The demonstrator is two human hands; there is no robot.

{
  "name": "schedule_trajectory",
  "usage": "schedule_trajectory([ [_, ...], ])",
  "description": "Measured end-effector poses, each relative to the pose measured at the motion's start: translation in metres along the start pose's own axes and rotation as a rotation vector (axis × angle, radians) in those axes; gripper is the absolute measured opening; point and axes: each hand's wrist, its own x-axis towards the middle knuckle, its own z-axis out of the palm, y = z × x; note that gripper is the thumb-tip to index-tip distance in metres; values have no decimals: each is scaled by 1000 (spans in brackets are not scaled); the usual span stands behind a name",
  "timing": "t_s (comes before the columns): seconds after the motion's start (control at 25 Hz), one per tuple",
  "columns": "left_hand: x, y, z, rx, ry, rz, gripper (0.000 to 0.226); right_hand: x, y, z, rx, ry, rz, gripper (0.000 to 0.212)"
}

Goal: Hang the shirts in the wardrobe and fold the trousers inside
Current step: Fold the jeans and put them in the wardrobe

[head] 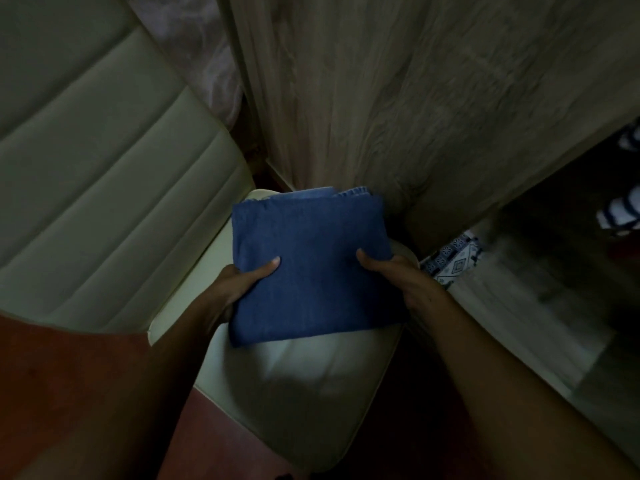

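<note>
A pair of blue denim trousers (pixel 311 265), folded into a thick square, is lifted a little above a cream cushioned stool (pixel 298 393). My left hand (pixel 242 282) grips its left edge, thumb on top and fingers hidden underneath. My right hand (pixel 398 275) grips the right edge the same way. The wooden wardrobe door (pixel 398 98) stands just beyond the trousers. To the right the wardrobe (pixel 554 254) is open and dark inside.
A cream padded headboard or sofa back (pixel 97 174) fills the left. A black-and-white patterned cloth (pixel 453 261) lies at the wardrobe's lower edge. Striped blue-and-white fabric (pixel 620 213) shows inside at far right. Reddish floor (pixel 86 393) lies at the lower left.
</note>
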Motion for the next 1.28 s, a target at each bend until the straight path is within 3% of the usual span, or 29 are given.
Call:
schedule_trajectory([
  [0.2, -36, -25, 5, -162, -192, -185, 61, -18, 29, -15, 18, -109, 9, 77],
  [0.52, -146, -72, 40, -240, -347, -168, 87, -135, 95, -50, 152, -119, -7, 49],
  [0.76, -205, -91, 109, -276, -512, -242, 91, -202, 129, -119, 140, -64, 84, 71],
  [0.84, -208, -95, 148, -258, -536, -261, 77, -212, 136, -154, 153, -19, 87, 59],
  [0.92, -203, -99, 189, -252, -528, -287, 67, -213, 143, -192, 129, 43, 84, 61],
  [1.04, -186, -116, 256, -246, -500, -315, 73, -196, 155, -255, 16, 130, 44, 63],
  [1.28, -124, -169, 333, -311, -471, -330, 73, -118, 189, -319, -246, 108, 42, 59],
])
